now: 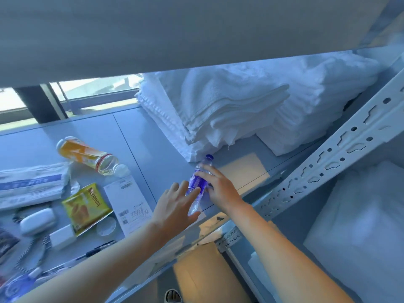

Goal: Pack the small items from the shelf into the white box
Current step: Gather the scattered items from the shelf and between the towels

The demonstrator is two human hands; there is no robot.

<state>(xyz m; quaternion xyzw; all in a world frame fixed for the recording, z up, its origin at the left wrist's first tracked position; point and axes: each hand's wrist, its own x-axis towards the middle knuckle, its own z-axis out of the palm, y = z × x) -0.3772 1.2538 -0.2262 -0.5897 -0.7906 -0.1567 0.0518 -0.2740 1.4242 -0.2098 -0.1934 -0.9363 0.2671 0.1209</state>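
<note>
A small clear water bottle [199, 182] with a purple label and blue cap lies on the grey shelf [142, 145]. My right hand [220, 189] rests on its right side with fingers over the label. My left hand [175, 206] reaches in from the left, its straight fingers touching the bottle's lower part. Further left on the shelf lie an orange drink bottle [87, 156], a yellow snack packet [86, 207], a white case [37, 220], a small white box [61, 237] and a paper slip [129, 204]. No large white packing box is visible.
Stacks of folded white towels [229, 106] fill the back right of the shelf. A perforated white upright [338, 149] crosses at the right. The shelf above [175, 29] hangs low overhead. A cardboard box [205, 274] sits below the shelf edge. Folded newspaper [30, 184] lies far left.
</note>
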